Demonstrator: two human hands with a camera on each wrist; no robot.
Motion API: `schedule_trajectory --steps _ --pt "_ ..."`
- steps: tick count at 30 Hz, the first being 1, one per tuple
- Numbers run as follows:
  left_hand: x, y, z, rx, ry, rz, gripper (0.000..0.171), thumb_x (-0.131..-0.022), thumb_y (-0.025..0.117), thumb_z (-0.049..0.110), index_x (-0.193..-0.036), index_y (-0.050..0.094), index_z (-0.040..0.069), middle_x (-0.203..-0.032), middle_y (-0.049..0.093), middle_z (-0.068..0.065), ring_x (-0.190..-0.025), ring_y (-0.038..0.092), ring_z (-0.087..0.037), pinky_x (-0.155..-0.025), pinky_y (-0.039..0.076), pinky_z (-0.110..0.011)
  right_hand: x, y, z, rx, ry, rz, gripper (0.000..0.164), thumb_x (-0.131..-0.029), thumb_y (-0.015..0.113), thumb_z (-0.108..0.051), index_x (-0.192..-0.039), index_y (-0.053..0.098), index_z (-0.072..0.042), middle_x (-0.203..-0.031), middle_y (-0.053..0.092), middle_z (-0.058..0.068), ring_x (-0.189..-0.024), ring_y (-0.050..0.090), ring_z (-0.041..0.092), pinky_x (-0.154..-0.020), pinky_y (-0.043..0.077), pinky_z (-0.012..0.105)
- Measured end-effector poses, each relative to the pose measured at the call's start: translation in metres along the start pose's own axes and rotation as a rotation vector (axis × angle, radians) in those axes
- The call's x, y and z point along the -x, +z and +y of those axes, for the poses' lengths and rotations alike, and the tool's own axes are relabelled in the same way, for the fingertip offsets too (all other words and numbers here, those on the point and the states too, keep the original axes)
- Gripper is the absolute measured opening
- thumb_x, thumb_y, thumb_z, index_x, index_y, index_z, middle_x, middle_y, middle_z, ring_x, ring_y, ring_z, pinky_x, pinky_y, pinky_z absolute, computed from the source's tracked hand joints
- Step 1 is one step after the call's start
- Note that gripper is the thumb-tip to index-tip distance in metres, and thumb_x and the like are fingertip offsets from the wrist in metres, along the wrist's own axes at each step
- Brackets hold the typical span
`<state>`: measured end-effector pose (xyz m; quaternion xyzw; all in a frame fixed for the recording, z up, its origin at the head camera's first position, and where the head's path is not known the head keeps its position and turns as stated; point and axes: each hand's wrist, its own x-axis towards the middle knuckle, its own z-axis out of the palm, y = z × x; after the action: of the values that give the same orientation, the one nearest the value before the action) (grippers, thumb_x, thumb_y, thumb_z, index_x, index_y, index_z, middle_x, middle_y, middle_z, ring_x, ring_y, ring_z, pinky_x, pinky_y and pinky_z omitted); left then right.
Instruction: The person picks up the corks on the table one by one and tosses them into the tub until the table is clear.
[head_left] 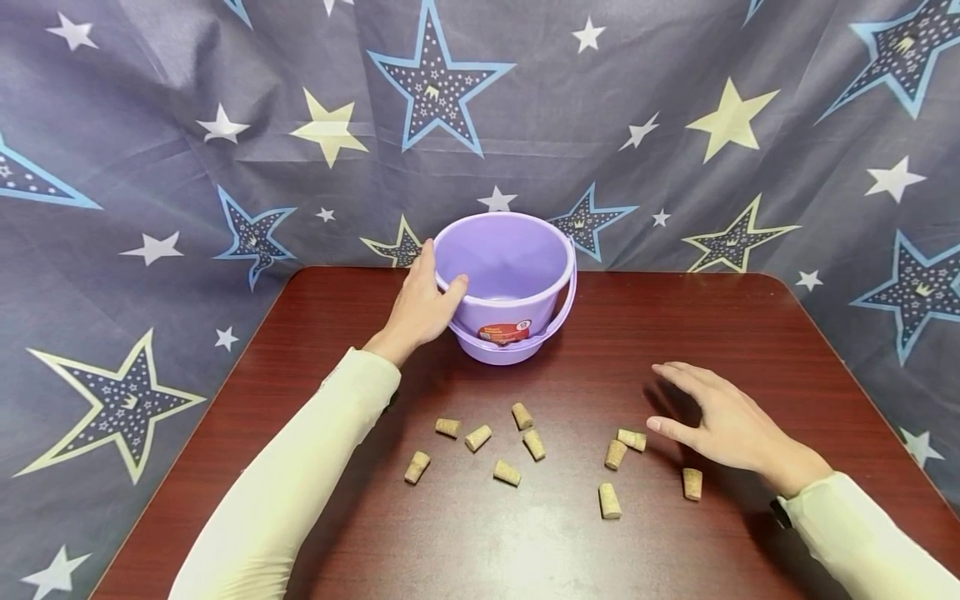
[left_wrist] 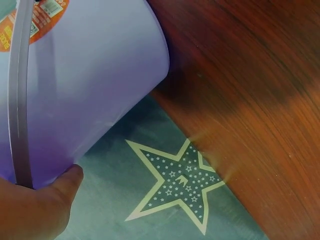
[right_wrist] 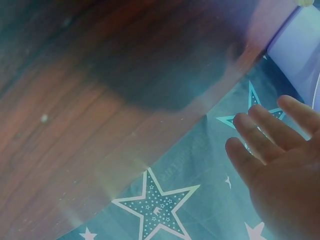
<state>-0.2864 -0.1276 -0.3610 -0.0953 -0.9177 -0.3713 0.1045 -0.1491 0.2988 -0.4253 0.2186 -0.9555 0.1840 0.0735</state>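
A purple plastic bucket [head_left: 498,325] stands upright near the back of the table, its handle [head_left: 561,315] hanging down in front over a red label. My left hand [head_left: 422,304] grips the bucket's left rim, the thumb at the rim's near side. The left wrist view shows the bucket's wall [left_wrist: 100,65] and part of that hand [left_wrist: 40,207]. Over the table on the right, my right hand [head_left: 723,421] is held with fingers extended and nothing in it. Closest to it are a cork [head_left: 632,439] left of the thumb and another cork [head_left: 692,484] below the palm.
Several more corks lie scattered on the dark red-brown table [head_left: 360,525], including one cork [head_left: 417,467] at the left and one cork [head_left: 610,501] nearer the front. A grey curtain with stars [head_left: 525,125] hangs close behind the table's back edge.
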Motion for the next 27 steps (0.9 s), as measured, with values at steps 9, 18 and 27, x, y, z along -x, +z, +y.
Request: schedule_trajectory --steps 9,18,27 --pt "0.001 -0.002 0.002 -0.004 -0.003 0.002 0.089 -0.097 0.055 0.043 -0.164 0.011 0.002 -0.164 0.029 -0.021 -0.148 0.035 -0.035 -0.119 0.030 -0.049 0.000 0.001 -0.005 -0.009 -0.027 0.008 0.074 -0.085 0.079 -0.053 -0.145 0.058 -0.014 -0.145 0.056 0.012 -0.134 0.051 0.034 -0.103 0.042 0.059" --pt "0.002 -0.003 0.004 -0.007 -0.011 -0.009 0.089 -0.098 0.054 0.043 -0.164 0.011 0.003 -0.164 0.029 -0.021 -0.148 0.035 -0.036 -0.119 0.031 -0.050 -0.002 0.006 -0.009 -0.008 -0.113 0.026 0.064 -0.083 0.083 -0.045 -0.135 0.066 -0.011 -0.131 0.066 0.006 -0.123 0.060 0.027 -0.100 0.045 0.051" --pt "0.002 -0.003 0.005 -0.013 -0.026 -0.013 0.089 -0.097 0.054 0.043 -0.164 0.011 0.004 -0.165 0.027 -0.020 -0.149 0.033 -0.036 -0.119 0.030 -0.049 -0.003 0.007 -0.013 -0.002 -0.170 0.027 0.055 -0.079 0.087 -0.040 -0.124 0.073 -0.011 -0.119 0.071 0.000 -0.113 0.065 0.021 -0.093 0.050 0.046"
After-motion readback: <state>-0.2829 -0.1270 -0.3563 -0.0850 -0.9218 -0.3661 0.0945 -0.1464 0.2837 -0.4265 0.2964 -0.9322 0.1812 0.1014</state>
